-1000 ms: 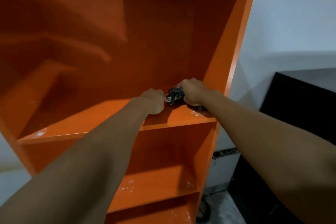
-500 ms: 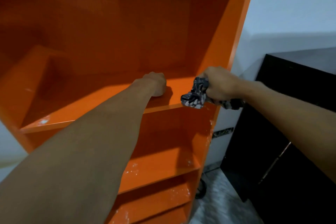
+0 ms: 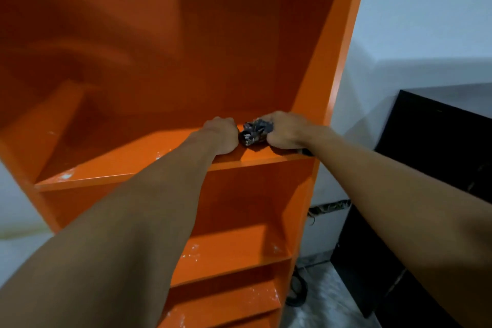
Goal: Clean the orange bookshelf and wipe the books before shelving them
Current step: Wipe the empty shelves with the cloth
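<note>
On the shelf (image 3: 127,161), the right hand (image 3: 286,129) grips a crumpled cloth (image 3: 254,132); the left hand (image 3: 221,136), a curled empty fist, rests just left.

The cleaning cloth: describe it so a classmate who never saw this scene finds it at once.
Find the orange bookshelf and the shelf both hands rest on. Near its right end, the right hand grips a crumpled cloth beside the left hand. Nothing else there is dark with grey patterning.
</note>
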A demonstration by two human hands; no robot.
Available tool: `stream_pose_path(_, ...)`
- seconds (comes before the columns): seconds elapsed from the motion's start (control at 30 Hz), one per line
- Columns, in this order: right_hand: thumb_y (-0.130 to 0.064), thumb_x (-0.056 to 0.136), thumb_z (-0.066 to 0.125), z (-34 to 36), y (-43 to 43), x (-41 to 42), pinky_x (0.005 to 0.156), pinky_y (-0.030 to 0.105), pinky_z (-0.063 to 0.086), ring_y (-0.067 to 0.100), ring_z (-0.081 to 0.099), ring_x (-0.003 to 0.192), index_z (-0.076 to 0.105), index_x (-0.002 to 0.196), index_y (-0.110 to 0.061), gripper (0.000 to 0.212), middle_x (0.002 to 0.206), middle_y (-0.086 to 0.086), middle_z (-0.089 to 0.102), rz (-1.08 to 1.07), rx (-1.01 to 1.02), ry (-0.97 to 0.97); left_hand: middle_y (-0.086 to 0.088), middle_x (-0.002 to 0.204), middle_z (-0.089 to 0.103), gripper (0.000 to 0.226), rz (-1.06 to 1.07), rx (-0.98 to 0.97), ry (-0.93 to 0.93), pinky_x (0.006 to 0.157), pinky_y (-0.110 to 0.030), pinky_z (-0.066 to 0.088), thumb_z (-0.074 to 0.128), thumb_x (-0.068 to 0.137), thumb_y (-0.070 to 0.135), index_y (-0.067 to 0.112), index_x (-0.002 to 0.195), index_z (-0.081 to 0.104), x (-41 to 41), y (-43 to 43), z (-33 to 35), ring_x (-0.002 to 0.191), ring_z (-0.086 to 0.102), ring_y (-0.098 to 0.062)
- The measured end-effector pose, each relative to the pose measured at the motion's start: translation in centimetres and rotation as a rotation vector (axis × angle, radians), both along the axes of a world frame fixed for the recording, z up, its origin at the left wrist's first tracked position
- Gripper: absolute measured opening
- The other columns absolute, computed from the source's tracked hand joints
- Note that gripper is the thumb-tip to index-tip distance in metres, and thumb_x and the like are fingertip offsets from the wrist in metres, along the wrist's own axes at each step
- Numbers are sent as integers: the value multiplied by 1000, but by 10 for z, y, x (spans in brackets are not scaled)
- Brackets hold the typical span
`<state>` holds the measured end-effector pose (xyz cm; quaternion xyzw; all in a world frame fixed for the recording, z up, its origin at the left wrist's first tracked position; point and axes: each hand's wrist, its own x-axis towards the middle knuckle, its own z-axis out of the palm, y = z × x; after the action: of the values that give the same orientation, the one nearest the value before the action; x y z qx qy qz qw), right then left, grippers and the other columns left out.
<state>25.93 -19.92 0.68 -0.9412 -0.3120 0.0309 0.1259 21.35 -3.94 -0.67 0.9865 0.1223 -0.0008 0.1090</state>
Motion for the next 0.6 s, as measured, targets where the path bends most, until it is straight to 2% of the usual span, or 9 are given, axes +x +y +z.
stream_pose_path(0.07, -6, 86, 49, 0, -11, -7, 47, 24, 31, 12, 49, 60, 57, 128, -23, 47, 80, -5, 59, 45, 36, -62, -17, 116, 56, 22, 12, 7, -9, 79, -41, 48, 40, 103, 22, 10, 118, 51, 2, -1, -1, 104, 57, -37)
stream_pose_path(0.13, -4, 83, 53, -10, -28, -28, 49, 24, 32, 18, 50, 68, 56, 128, -29, 52, 89, -4, 61, 91, 2, -233, -17, 107, 58, 20, 27, 60, 19, 70, -40, 46, 41, 102, 24, 8, 102, 52, 4, -2, -2, 95, 59, -37)
stream_pose_path(0.2, -4, 78, 57, -21, -50, -59, 56, 31, 45, 25, 54, 75, 56, 128, -32, 57, 94, 2, 64, 151, -7, -324, -15, 115, 60, 31, 26, 120, 41, 74, -41, 49, 38, 102, 29, 7, 112, 58, 8, -2, -4, 94, 58, -36)
stream_pose_path(0.23, -2, 75, 57, -22, -59, -73, 60, 36, 50, 25, 57, 75, 60, 123, -31, 56, 91, 3, 66, 177, 35, -264, -16, 122, 59, 35, 15, 121, 24, 82, -43, 50, 36, 102, 32, 10, 120, 58, 9, 0, -5, 101, 58, -37)
stream_pose_path(0.3, 2, 71, 54, -15, -66, -84, 60, 37, 53, 20, 59, 69, 65, 111, -27, 50, 83, 1, 69, 202, 158, -126, -20, 133, 53, 39, 29, 87, -2, 96, -43, 44, 35, 105, 33, 7, 128, 53, 8, -1, -5, 118, 51, -40)
stream_pose_path(0.4, 1, 74, 51, 6, -47, -59, 60, 36, 52, 20, 59, 68, 65, 101, -28, 42, 81, -2, 67, 119, 346, -221, -19, 143, 44, 38, 77, 59, -13, 106, -42, 36, 33, 107, 23, 4, 138, 45, 4, -9, -5, 130, 41, -36)
stream_pose_path(0.47, -1, 78, 52, 11, -26, -22, 61, 36, 49, 27, 62, 77, 63, 103, -30, 39, 89, 3, 68, 22, 368, -289, -15, 137, 49, 35, 105, 24, -20, 102, -41, 42, 35, 105, 17, 7, 135, 49, 3, -9, -2, 122, 48, -33)
stream_pose_path(0.53, -7, 83, 54, 1, -8, 6, 72, 39, 53, 32, 64, 92, 61, 119, -28, 42, 103, 9, 68, -27, 299, -246, -12, 130, 55, 34, 107, 25, -8, 98, -41, 46, 38, 103, 15, 9, 134, 51, 1, -7, 1, 116, 54, -31)
stream_pose_path(0.6, -22, 82, 53, -16, 4, 16, 87, 44, 52, 34, 61, 103, 54, 132, -33, 51, 116, 9, 66, -31, 175, -180, -10, 107, 58, 31, 116, 49, 17, 83, -38, 46, 38, 102, 15, 9, 129, 52, -2, -7, 3, 92, 56, -26)
